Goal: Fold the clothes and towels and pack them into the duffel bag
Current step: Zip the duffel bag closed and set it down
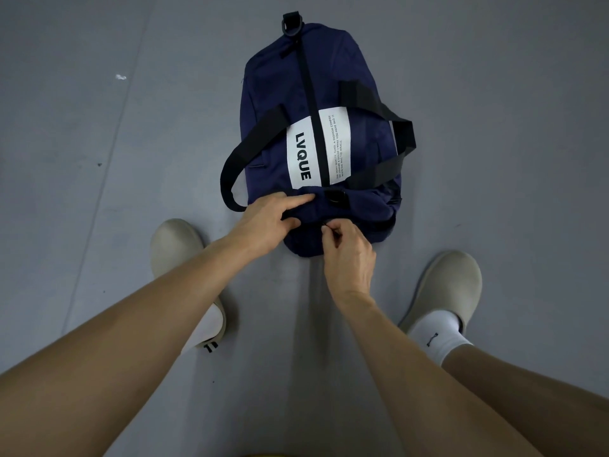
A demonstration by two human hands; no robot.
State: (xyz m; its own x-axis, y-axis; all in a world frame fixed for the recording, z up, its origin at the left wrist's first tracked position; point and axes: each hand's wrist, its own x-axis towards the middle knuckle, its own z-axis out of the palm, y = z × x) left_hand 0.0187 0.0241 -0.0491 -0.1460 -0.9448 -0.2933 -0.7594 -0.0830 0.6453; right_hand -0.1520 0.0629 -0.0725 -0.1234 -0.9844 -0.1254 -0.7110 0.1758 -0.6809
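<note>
I've got the left hand (pixel 265 221) gripping bunched navy fabric at the near end of the duffel bag (pixel 273 103), and the right hand (pixel 351 250) just beside it pinching a small dark zipper pull (pixel 326 225). The bag lies lengthwise on the grey floor (pixel 99 159), from frame centre to top, white LVQUE label (pixel 304 153) up, black handles (pixel 235 166) splayed sideways. Beige slippers (pixel 176 245) flank my arms lower down.

A plain grey floor (pixel 99 225) fills the view under dim, even light. A faint seam (pixel 108 143) runs diagonally on the left. Far left lies a white scrap (pixel 121 76), with a dark speck (pixel 99 164) nearer.
</note>
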